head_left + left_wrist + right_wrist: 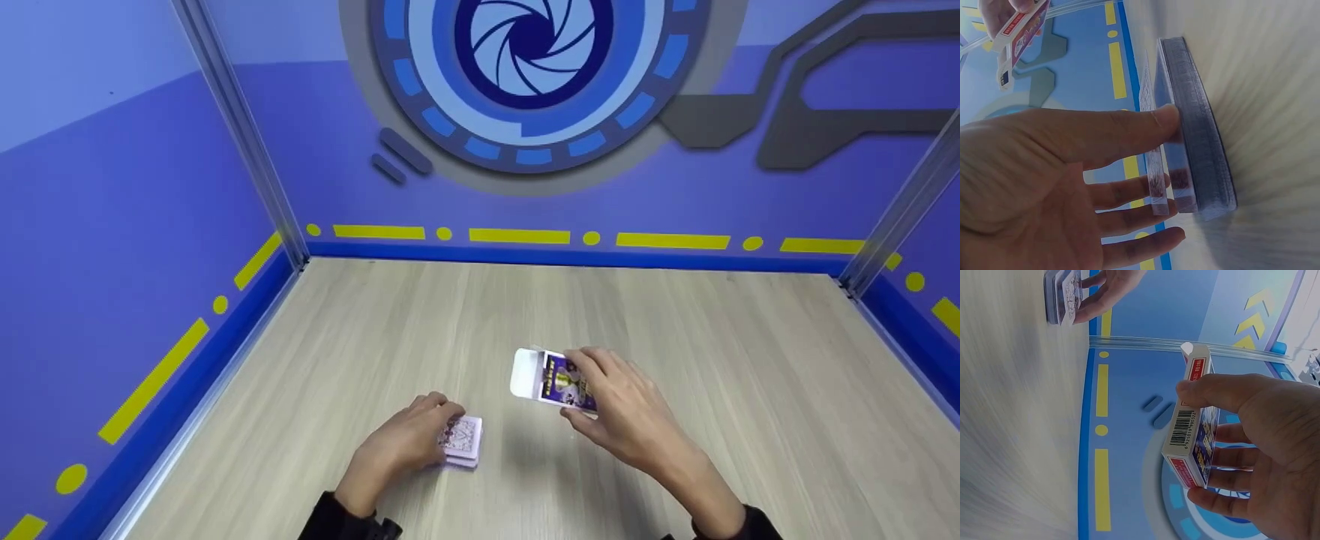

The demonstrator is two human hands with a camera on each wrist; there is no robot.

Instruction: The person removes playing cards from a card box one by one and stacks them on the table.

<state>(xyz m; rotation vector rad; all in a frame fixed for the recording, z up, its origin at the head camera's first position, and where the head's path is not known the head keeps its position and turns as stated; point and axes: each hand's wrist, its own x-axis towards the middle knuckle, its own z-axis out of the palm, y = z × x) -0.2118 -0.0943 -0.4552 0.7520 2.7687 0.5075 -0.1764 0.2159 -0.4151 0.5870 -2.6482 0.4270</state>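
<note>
A deck of playing cards (460, 439) with patterned backs lies on the wooden table. My left hand (412, 435) is over its left side, thumb and fingers at opposite edges. In the left wrist view, the thumb presses the deck's near edge (1199, 135), and a top card (1154, 169) stands slightly apart from the stack between thumb and fingers. To the right, my right hand (626, 401) holds a purple-and-white card box (564, 381) above the table. Its white flap (526, 373) hangs open toward the left. A barcode side of the box (1183, 427) shows in the right wrist view.
The pale wood table (390, 322) extends around both hands. A blue back wall (300, 165) with yellow dashes stands behind it, and a blue side wall (90, 262) on the left. Metal posts (247, 142) mark the corners.
</note>
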